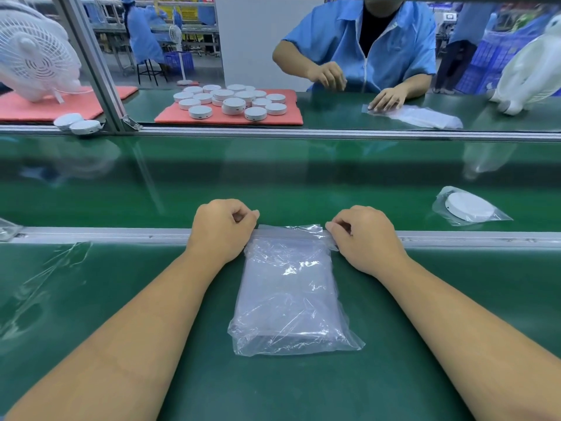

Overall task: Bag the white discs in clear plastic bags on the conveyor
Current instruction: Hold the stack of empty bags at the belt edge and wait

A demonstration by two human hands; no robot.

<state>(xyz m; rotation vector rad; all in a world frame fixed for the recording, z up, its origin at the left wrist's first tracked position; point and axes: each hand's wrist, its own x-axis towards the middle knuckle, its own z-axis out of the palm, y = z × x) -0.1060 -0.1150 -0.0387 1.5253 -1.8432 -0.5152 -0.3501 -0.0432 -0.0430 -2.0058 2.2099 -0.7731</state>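
At the near edge of the workbench, the left hand [223, 227] and right hand [362, 235] are closed in pinches on the two upper corners of a pack of clear plastic bags [288, 293], its mouth stretched flat across the aluminium rail [121, 233]. No disc is held. One bagged white disc [469, 206] lies on the green conveyor belt [273, 183] at two o'clock, well apart from the hands; loose white discs [233, 101] are stacked on a pink foam mat [282, 118] at twelve o'clock, beyond the belt.

A slip is judged likely: the film is slick and thin, and several sheets could be peeled at once, or the strip torn if the corners are pulled unevenly. The mouth overhangs the rail and could be dragged by the belt, if running.

Open bench is left at four and eight o'clock, with loose film [45, 284] at nine. Reach toward twelve is bounded by the rail, belt and a second rail before the opposite worker [364, 41].
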